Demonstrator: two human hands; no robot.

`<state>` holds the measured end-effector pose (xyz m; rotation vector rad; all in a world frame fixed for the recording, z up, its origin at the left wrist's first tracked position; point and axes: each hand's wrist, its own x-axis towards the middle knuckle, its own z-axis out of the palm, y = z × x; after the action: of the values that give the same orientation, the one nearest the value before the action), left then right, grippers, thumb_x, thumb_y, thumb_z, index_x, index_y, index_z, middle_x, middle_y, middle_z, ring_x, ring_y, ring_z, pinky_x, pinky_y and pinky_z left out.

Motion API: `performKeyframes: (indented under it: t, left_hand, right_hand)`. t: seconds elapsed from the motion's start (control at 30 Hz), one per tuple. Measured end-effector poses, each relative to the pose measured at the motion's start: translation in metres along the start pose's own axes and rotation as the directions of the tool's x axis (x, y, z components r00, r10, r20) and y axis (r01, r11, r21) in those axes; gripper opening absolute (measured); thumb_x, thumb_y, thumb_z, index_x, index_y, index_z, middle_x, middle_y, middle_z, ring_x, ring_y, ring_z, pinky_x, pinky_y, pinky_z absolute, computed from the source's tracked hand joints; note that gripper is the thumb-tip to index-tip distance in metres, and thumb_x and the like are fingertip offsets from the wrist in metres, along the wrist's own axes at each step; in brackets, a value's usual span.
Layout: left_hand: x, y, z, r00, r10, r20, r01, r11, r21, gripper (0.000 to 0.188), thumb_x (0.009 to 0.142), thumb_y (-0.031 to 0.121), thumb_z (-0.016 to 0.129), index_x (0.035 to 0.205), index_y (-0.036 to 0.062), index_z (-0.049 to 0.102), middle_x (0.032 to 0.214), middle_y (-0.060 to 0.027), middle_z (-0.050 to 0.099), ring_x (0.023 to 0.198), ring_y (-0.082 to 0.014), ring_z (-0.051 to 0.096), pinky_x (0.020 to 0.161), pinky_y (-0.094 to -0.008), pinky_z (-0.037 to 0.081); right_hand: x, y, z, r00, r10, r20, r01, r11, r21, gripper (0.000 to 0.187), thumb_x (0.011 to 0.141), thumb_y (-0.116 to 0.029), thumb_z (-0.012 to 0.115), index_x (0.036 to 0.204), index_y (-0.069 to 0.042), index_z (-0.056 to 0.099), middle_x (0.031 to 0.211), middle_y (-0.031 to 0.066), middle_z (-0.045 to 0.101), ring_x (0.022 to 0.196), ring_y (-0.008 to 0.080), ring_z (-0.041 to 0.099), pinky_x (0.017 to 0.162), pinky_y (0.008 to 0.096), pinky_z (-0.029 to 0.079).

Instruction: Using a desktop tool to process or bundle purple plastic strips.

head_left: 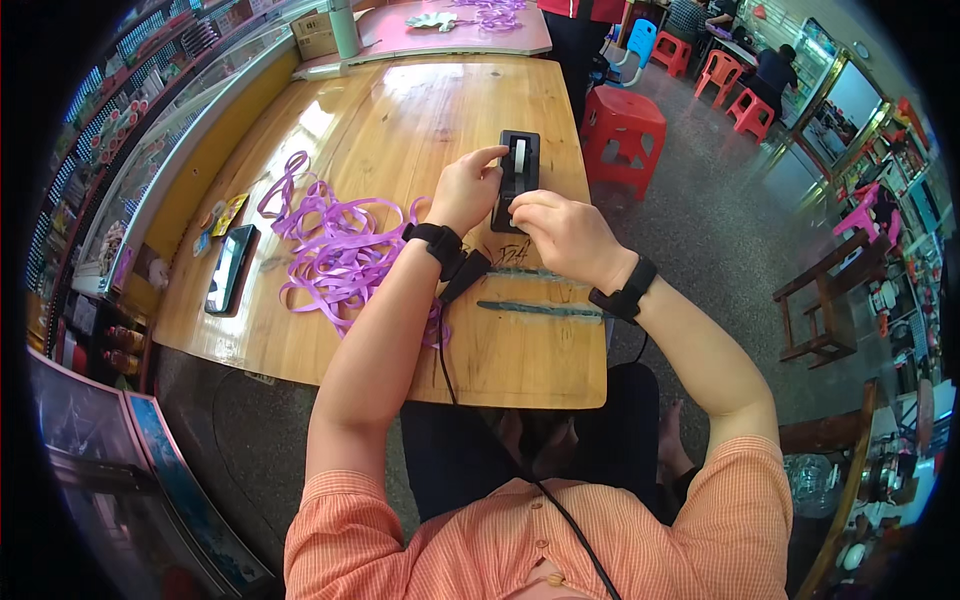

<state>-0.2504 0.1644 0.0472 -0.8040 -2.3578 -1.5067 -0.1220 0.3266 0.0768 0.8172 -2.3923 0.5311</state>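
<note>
A black tape dispenser (533, 168) with a roll of pale tape (520, 155) stands on the wooden table in front of me. My left hand (467, 192) is on its left side, the fingers curled against it and the index finger reaching over the edge. At the dispenser's near end my right hand (568, 235) is closed in a pinch; what lies between its fingertips is too small to make out. A loose heap of purple ribbon (335, 255) spreads left of my left forearm, with strands passing under the wrist.
A dark phone (232, 270) and a small yellow packet (230, 214) lie on the table's left side. Dark strips (540, 309) mark the wooden table (400, 110) near me. A red stool (622, 135) stands off the right edge. A black cable (446, 365) crosses the front edge.
</note>
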Motion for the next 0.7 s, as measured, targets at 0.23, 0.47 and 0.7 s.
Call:
performKeyframes:
  t: [0.23, 0.47, 0.7]
  left_hand:
    - [-0.008, 0.001, -0.004, 0.999, -0.033, 0.011, 0.033, 0.999, -0.004, 0.033, 0.089, 0.01, 0.058, 0.12, 0.0077, 0.071, 0.108, -0.0231, 0.071, 0.097, -0.0353, 0.07, 0.088, -0.0395, 0.054]
    - [-0.004, -0.002, -0.003, 0.999, 0.034, -0.015, -0.034, 0.999, 0.0, 0.032, 0.092, 0.011, 0.063, 0.124, 0.0094, 0.07, 0.098, -0.0163, 0.074, 0.084, -0.0196, 0.07, 0.08, -0.0326, 0.054]
    - [-0.003, 0.003, 0.0, 1.0, 0.017, -0.002, -0.017, 1.0, -0.006, 0.032, 0.093, 0.011, 0.063, 0.124, 0.0097, 0.07, 0.099, -0.0156, 0.074, 0.086, -0.0206, 0.07, 0.081, -0.0324, 0.054]
  right_hand:
    - [-0.023, -0.034, -0.001, 0.96, 0.102, 0.261, -0.075, 0.991, -0.111, 0.008, 0.084, -0.012, 0.067, 0.09, -0.01, 0.073, 0.091, 0.0096, 0.072, 0.083, 0.0307, 0.07, 0.074, 0.0388, 0.057]
    - [-0.019, 0.001, -0.038, 0.902, 0.432, 0.024, -0.429, 0.887, 0.171, 0.012, 0.085, -0.013, 0.063, 0.088, -0.009, 0.073, 0.09, 0.0117, 0.071, 0.08, 0.0329, 0.07, 0.07, 0.0418, 0.057]
    - [-0.049, 0.057, -0.036, 0.929, 0.193, 0.315, -0.106, 0.956, -0.274, 0.02, 0.085, -0.012, 0.055, 0.096, -0.012, 0.071, 0.094, 0.0111, 0.072, 0.081, 0.0325, 0.07, 0.07, 0.0421, 0.057]
